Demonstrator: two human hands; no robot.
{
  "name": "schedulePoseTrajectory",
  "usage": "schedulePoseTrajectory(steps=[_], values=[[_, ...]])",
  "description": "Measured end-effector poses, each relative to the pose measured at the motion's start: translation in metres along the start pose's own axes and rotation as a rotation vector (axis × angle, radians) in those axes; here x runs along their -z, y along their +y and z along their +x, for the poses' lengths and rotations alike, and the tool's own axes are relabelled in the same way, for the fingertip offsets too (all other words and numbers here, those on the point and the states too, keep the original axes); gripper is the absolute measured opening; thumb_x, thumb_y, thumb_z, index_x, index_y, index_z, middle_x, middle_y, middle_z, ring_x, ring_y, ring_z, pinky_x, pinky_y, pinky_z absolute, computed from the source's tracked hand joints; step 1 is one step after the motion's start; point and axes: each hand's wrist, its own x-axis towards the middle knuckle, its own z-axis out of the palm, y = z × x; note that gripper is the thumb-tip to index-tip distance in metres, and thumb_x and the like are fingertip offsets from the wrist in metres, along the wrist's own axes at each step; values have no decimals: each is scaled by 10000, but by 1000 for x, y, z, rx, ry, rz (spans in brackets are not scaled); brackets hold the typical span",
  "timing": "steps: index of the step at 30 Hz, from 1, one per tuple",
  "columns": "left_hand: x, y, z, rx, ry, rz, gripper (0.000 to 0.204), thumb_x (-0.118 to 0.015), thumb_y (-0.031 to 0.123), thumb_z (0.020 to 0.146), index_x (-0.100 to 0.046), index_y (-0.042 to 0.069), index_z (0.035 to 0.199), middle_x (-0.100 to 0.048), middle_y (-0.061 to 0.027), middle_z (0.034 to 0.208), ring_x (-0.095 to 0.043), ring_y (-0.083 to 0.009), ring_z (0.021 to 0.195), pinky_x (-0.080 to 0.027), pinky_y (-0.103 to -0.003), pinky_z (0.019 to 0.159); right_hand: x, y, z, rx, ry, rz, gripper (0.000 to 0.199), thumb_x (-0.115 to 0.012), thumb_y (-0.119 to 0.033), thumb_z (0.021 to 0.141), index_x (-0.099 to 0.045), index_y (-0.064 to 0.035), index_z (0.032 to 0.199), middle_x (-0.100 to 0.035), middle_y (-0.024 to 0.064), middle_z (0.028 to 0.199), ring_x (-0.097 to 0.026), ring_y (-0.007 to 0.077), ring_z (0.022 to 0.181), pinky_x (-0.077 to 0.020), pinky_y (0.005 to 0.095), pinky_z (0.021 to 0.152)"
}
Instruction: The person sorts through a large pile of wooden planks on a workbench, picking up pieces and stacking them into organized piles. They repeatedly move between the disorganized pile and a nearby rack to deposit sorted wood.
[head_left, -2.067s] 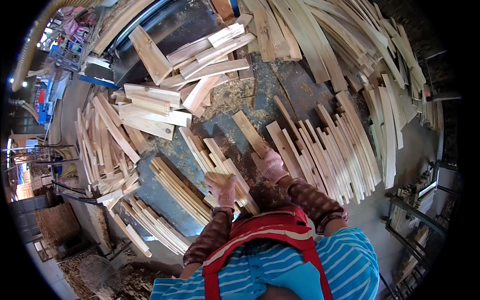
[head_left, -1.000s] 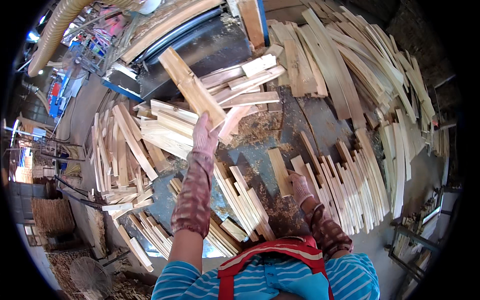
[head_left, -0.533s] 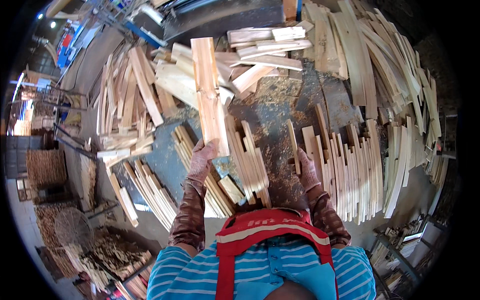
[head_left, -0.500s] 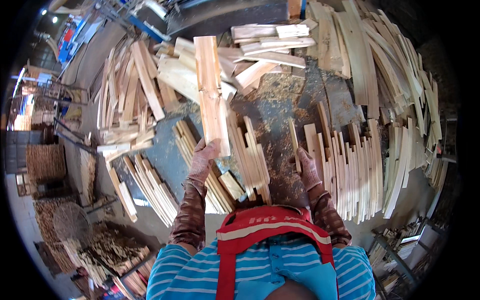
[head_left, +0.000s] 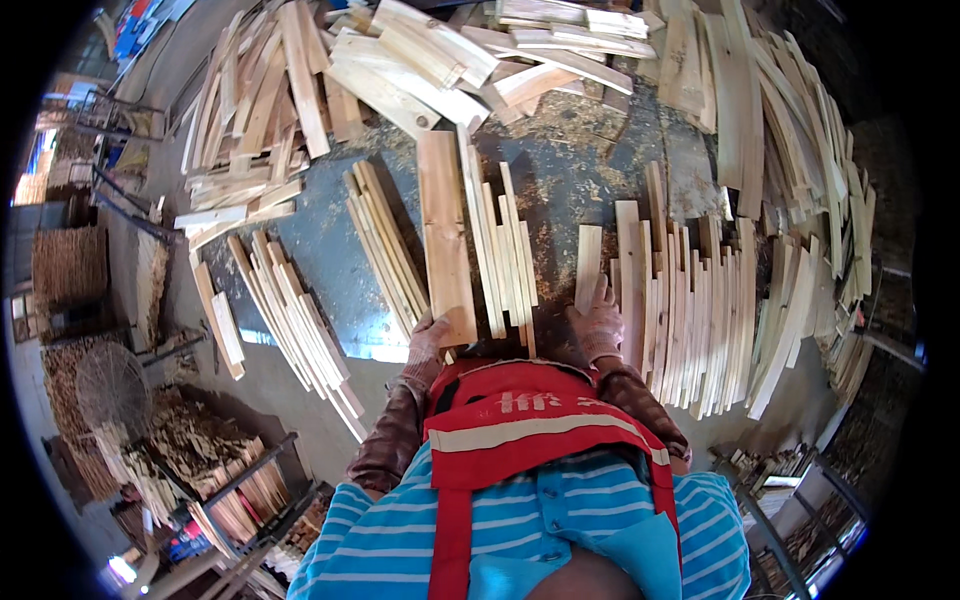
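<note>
Left hand: gloved, clasping the lower end of a long board, centre of the frame
Right hand: gloved, grasping the lower end of a short board, right of centre
Narrow strips: side by side between both boards
Strip row: right of the frame (its upper ends uneven)
Board heap: top middle, pieces overlapping
Shavings: scattered below the heap

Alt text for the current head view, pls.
A person's gloved left hand holds a long board by its near end; the gloved right hand holds a shorter board. Around them, rows of narrow strips lie on a table strewn with sawdust, with loose planks piled beyond.
</note>
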Motion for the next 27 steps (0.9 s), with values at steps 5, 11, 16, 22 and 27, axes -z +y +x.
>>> schedulePoseTrajectory(steps=[5, 11, 16, 22, 27], values=[[-5, 5, -11, 58, -42, -12, 397, -609, 152, 969, -558, 29, 1343, -692, -83, 1082, -697, -201, 907, -599, -324, 674, 18, -19, 10, -43, -78, -67, 922, -760, -347, 791, -254, -59, 1506, -482, 210, 1382, -627, 398, 1095, -544, 499, 899], [3, -13, 8, 106, 136, 68, 415, -621, 260, 999, -555, 111, 1381, -672, -73, 1090, -666, -186, 845, -550, -340, 599, 14, -2, 14, 15, -83, -18, 654, -734, -277, 826, -363, -68, 1321, -494, 207, 1353, -624, 437, 1143, -558, 524, 878], [-21, 11, 8, 223, 99, -408, 372, -536, 366, 1037, -603, 51, 1223, -681, -75, 906, -653, -226, 687, -591, -429, 670, 42, 2, 0, -20, -112, -5, 525, -605, -151, 856, -374, -46, 1316, -504, 254, 1353, -645, 487, 1059, -538, 562, 874], [5, 17, 10, 343, -426, -353, 385, -474, 366, 1029, -616, 11, 1069, -632, -94, 791, -625, -257, 642, -592, -519, 788, 33, 34, -7, -33, 72, 6, 415, -519, -165, 916, -400, -80, 1304, -562, 247, 1336, -650, 499, 1029, -539, 578, 841], [-3, -8, 32, 578, -250, -147, 365, -480, 376, 1034, -591, 32, 986, -600, -95, 745, -641, -256, 681, -588, -419, 607, 33, 47, -6, -156, -11, 44, 418, -565, -170, 887, -519, -73, 1292, -697, 272, 1032, -670, 473, 976, -540, 512, 822]])
